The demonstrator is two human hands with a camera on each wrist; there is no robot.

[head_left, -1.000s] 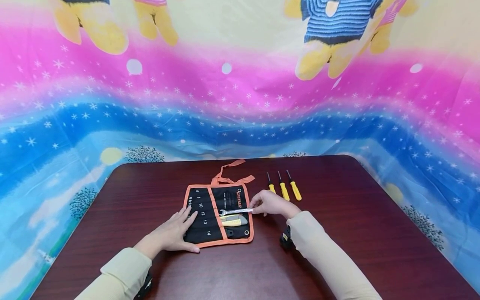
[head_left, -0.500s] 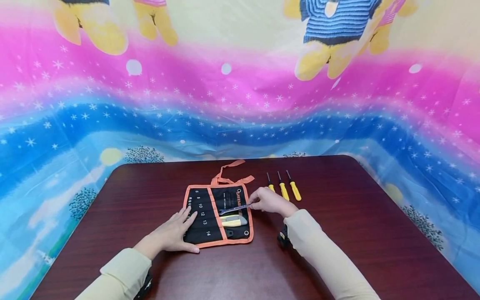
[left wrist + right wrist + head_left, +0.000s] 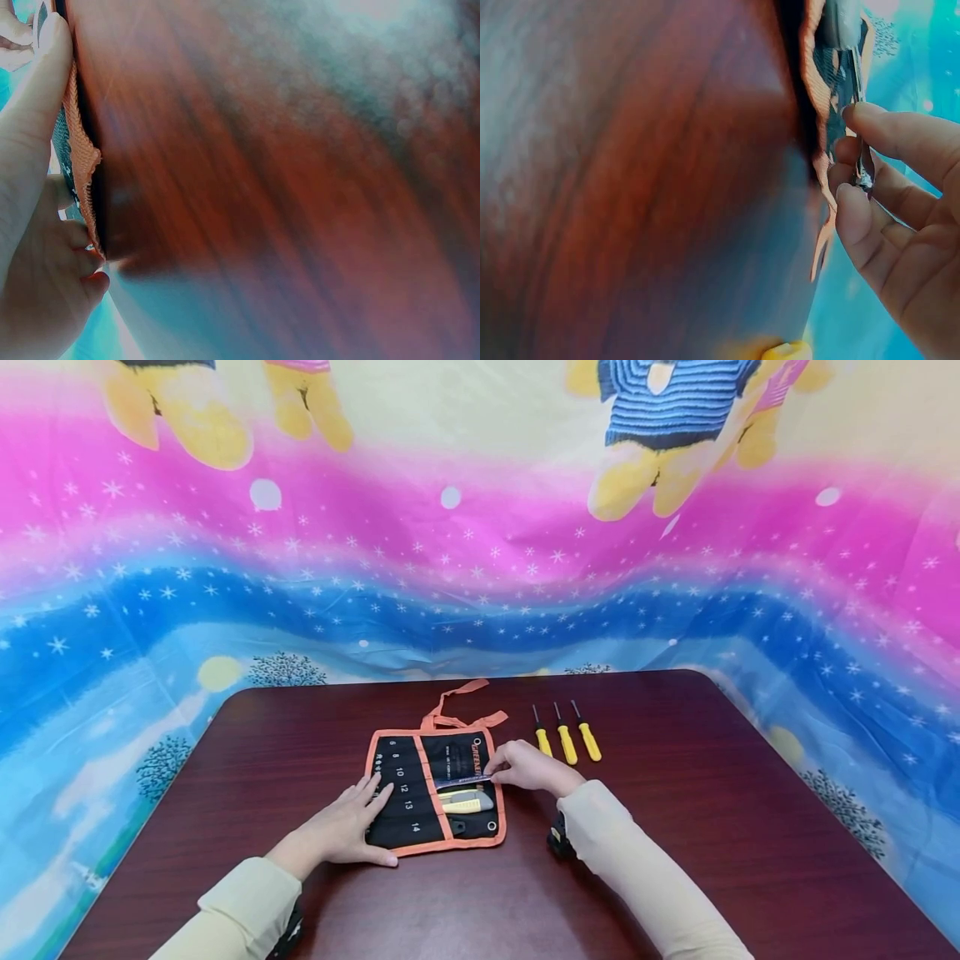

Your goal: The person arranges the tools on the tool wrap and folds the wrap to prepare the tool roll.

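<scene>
A black tool pouch (image 3: 408,839) with orange trim lies flat on the table, its pockets printed with size numbers. My left hand (image 3: 341,822) rests spread on the pouch's left side, thumb along the near edge. With thumb and fingers my right hand (image 3: 528,766) pinches the outer end of a silver wrench (image 3: 462,782), whose other end meets the orange-edged pocket opening. In the right wrist view the wrench (image 3: 864,161) shows between the fingertips. Just below it, a yellow utility knife (image 3: 465,801) sits partly in a pocket.
Three yellow-handled screwdrivers (image 3: 567,745) lie side by side beyond my right hand. Orange tie straps (image 3: 457,702) trail from the pouch's far edge. The dark red wooden table (image 3: 465,910) ends at a printed cloth backdrop (image 3: 480,560).
My right hand has moved left with the wrench, and its open-ended head has gone from sight at the pocket edge. My left hand stays put.
</scene>
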